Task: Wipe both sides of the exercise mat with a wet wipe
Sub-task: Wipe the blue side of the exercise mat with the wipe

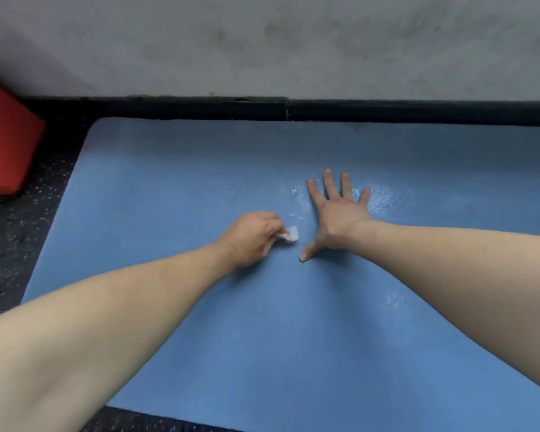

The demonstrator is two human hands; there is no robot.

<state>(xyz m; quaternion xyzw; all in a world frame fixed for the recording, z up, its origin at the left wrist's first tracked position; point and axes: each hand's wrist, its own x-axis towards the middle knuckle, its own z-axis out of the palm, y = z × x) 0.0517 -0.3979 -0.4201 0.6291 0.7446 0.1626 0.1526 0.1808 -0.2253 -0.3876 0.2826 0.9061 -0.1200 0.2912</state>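
Mat-wiping comes down to one thing from where I stand: the exercise mat (262, 322) lies flat under both hands, its long axis running crosswise to the arms, out past the right hand's side and off the edge of view. The left hand (251, 236) has its fingers curled round a small bunched wet wipe (291, 234), which pokes out toward the right hand and sits on the mat surface or just above it; I cannot tell which. The right hand (337, 213) is spread flat, fingers straight and splayed, thumb stretched back toward the wipe, pressing the mat and holding nothing. The wipe lies just beside that thumb, between the two hands. Pale damp-looking streaks (384, 198) show round and beyond the right hand's fingers, with a fainter patch nearer the person beside the right forearm. I judge the left hand is the one to stroke, the right to pin. Beyond the fingertips runs a black skirting (200, 109) below a grey wall (262, 42); beyond the left arm, speckled dark floor (28, 213) and a red block (3, 141), cut off. The mat's underside is hidden
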